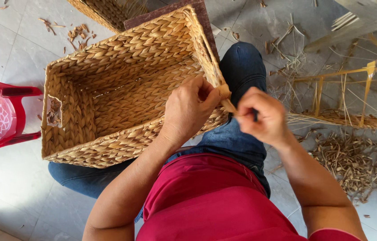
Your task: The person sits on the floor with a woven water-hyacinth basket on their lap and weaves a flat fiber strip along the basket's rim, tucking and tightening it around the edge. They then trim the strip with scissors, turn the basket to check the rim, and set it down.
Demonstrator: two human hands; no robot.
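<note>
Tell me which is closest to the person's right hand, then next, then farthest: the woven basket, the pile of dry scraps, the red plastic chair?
From the right hand:
1. Woven basket, just to its left.
2. Pile of dry scraps, on the floor to its right.
3. Red plastic chair, far left edge.

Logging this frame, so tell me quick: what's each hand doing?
Left hand: closed, pinching the basket rim.
Right hand: closed on a strand.

A single head-worn camera looks steeply down over the person's chest and lap, close to both hands. The rectangular woven straw-coloured basket (121, 89) fills the upper left, the grey tiled floor (10, 178) surrounds everything, and a red plastic stool (1, 114) sits at the left edge.
</note>
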